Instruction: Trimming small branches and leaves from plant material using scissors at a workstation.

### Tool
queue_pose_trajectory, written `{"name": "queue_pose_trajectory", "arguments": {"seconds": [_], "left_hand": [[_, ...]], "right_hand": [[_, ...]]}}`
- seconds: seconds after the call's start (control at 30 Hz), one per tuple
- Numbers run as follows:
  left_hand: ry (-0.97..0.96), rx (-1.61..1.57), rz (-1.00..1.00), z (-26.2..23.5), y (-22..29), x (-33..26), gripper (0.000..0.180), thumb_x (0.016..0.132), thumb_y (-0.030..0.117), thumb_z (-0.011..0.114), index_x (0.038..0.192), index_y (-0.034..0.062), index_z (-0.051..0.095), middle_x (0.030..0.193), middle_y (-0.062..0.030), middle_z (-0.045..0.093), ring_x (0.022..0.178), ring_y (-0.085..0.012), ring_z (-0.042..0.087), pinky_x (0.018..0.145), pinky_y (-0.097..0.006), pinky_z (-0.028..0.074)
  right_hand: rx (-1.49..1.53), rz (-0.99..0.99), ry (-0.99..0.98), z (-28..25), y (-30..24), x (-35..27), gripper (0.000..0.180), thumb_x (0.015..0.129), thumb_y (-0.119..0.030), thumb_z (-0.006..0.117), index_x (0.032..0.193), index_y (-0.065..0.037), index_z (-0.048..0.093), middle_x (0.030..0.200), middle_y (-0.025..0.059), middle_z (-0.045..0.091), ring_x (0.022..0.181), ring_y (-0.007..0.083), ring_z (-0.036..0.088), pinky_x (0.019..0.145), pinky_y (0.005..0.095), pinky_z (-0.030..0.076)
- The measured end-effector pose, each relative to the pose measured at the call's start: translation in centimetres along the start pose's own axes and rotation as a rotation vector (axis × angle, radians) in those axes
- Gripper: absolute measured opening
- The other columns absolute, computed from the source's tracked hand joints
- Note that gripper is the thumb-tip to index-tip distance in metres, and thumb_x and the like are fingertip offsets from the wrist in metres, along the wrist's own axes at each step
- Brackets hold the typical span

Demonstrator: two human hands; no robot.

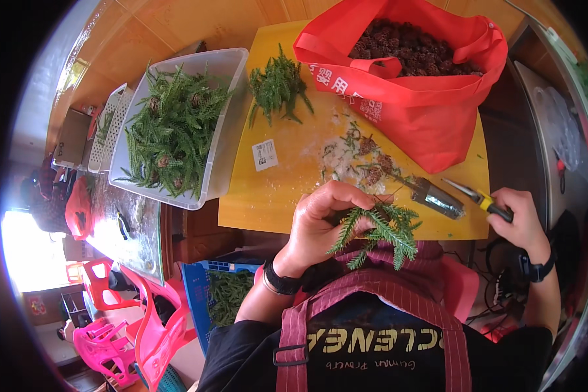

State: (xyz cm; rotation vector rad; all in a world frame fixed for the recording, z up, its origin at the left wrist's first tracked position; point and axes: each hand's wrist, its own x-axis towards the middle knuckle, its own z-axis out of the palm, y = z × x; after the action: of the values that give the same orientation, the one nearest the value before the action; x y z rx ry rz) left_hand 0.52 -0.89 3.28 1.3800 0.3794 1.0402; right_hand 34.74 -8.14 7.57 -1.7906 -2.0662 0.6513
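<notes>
My left hand (320, 219) is closed around the base of a green artificial pine sprig (393, 236) in front of my apron. The sprig's needled tips fan out to the right and downward; part of its stem is hidden by my fingers. At the right edge of the yellow board, my right hand (521, 219) grips needle-nose pliers (483, 201) with yellow and black handles. Their jaws point up and left, apart from the sprig. Between the hands lies a dark bundle of thin rods in clear wrap (439, 199). Small pine cones (374, 174) and white flakes (338, 155) are scattered beyond it.
A red bag (411, 117) full of pine cones (405, 49) stands at the back. Left of it lie a pile of sprigs (279, 86) and a white label (264, 155). A clear bin (227, 137) holds green branches. A blue crate (196, 287) with greenery sits lower left.
</notes>
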Motion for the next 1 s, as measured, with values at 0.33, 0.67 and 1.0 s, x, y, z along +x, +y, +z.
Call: {"name": "queue_pose_trajectory", "arguments": {"seconds": [0.33,0.67,1.0], "left_hand": [[-0.021,-0.134,-0.026,0.1,0.5,-0.2,0.022,0.082,0.0,0.063,0.099,-0.0008,0.049,0.101,-0.0184,0.063,0.098,-0.0245,0.062,0.079,-0.032,0.053],[-0.004,-0.099,-0.053,-0.3,0.6,-0.8,0.025,0.082,-0.002,0.064,0.102,0.0001,0.051,0.1,-0.0108,0.065,0.091,-0.0117,0.061,0.072,-0.022,0.05],[0.166,1.062,0.359,1.7,1.7,0.8,0.028,0.065,-0.011,0.068,0.089,0.0001,0.06,0.092,-0.0195,0.065,0.078,-0.0315,0.065,0.068,-0.033,0.052]], "right_hand": [[0.228,-0.309,-0.065,0.2,-6.5,2.9,0.036,0.065,-0.022,0.071,0.059,-0.004,0.041,0.062,0.0102,0.054,0.084,0.037,0.062,0.071,0.0391,0.049],[0.156,-0.419,-0.028,0.5,-7.7,3.9,0.029,0.058,-0.017,0.075,0.061,-0.004,0.048,0.061,0.0076,0.054,0.081,0.033,0.062,0.066,0.0368,0.049],[0.013,-0.266,0.04,1.1,-10.1,3.2,0.028,0.061,-0.013,0.072,0.065,-0.001,0.048,0.072,0.0144,0.055,0.066,0.0308,0.057,0.056,0.0352,0.044]]}}
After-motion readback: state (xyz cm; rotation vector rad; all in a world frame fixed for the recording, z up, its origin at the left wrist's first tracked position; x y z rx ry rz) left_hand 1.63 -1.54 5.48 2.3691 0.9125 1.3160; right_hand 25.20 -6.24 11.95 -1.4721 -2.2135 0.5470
